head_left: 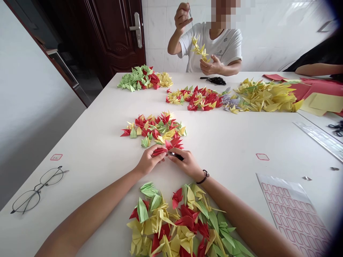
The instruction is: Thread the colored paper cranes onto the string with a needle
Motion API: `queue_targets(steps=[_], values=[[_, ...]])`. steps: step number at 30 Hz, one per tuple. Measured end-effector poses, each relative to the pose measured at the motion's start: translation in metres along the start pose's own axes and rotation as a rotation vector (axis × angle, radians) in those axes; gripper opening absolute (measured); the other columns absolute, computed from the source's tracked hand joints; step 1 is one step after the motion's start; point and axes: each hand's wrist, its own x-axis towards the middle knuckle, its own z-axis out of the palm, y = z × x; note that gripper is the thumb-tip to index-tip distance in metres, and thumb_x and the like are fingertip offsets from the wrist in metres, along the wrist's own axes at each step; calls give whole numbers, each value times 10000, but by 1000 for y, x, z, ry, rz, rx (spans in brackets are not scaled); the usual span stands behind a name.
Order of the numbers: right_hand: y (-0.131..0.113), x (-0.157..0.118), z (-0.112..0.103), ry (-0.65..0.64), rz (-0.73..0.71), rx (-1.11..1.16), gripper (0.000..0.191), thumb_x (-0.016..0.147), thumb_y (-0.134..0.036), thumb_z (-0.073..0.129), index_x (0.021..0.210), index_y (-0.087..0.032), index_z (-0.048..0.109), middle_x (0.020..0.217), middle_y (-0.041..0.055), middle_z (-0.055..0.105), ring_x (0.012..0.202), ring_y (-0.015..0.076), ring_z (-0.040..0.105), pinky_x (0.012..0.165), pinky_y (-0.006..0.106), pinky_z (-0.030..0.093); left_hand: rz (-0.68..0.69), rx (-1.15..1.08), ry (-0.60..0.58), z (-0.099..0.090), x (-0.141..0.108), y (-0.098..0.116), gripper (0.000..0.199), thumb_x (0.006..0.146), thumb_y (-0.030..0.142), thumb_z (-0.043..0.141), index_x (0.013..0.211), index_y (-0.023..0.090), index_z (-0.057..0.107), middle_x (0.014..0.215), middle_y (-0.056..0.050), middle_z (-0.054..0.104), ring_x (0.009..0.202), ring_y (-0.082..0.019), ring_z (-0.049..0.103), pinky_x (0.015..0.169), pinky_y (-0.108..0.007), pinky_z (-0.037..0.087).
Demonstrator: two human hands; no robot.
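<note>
Near the middle of the table, my left hand (147, 160) pinches a folded red paper crane (159, 152). My right hand (190, 166) closes around a small tool with a black handle and shiny metal tip (175, 155); its exact kind is unclear. That tip meets the red paper at my left fingers. Just beyond my hands lie more red folded cranes (175, 143) and a mixed pile of red, yellow and green ones (150, 125). Between my forearms spreads a larger pile of folded paper cranes (184, 228) in the same colours.
Across the white table (227, 142), a person (214, 46) holds up a string of yellow cranes (199, 50). Further crane piles (198, 98) line the far side. Eyeglasses (37, 189) lie left; a label sheet (292, 210), ruler (318, 139) and coloured paper (321, 89) lie right.
</note>
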Motion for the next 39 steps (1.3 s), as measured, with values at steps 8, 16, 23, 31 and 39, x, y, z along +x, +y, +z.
queue_targets(steps=[8, 16, 23, 31, 39], values=[[1, 0, 1, 8, 10, 6, 301, 823, -388, 468, 949, -158, 616, 792, 52, 669, 661, 149, 586, 615, 249, 448, -3, 4, 14, 0, 0, 0, 252, 730, 371, 556, 869, 163, 523, 781, -25, 579, 626, -120, 561, 576, -235, 441], [0, 0, 0, 0, 25, 11, 292, 824, -379, 468, 950, -161, 616, 811, 54, 673, 662, 151, 591, 613, 252, 452, -36, -22, 38, 1, 2, 0, 239, 730, 359, 559, 855, 171, 480, 770, -20, 579, 618, -115, 554, 560, -230, 432], [0, 0, 0, 3, 29, 15, 301, 824, -392, 458, 943, -166, 617, 788, 48, 670, 643, 148, 581, 605, 253, 446, -48, -51, 49, 1, 2, 0, 249, 718, 319, 566, 843, 197, 388, 789, 1, 579, 619, -110, 560, 579, -238, 432], [-1, 1, 1, 62, 42, 24, 309, 797, -419, 496, 934, -157, 582, 738, 29, 617, 607, 124, 529, 572, 239, 409, -13, 47, 2, 1, 2, -1, 184, 723, 307, 553, 827, 185, 462, 775, 3, 588, 678, -121, 564, 619, -238, 439], [0, 0, 1, 1, 49, 53, 311, 749, -434, 562, 906, -165, 570, 685, 9, 588, 585, 114, 499, 565, 233, 401, 65, 233, -42, 2, 1, -4, 150, 715, 271, 554, 826, 178, 517, 795, -10, 617, 780, -163, 587, 706, -263, 445]])
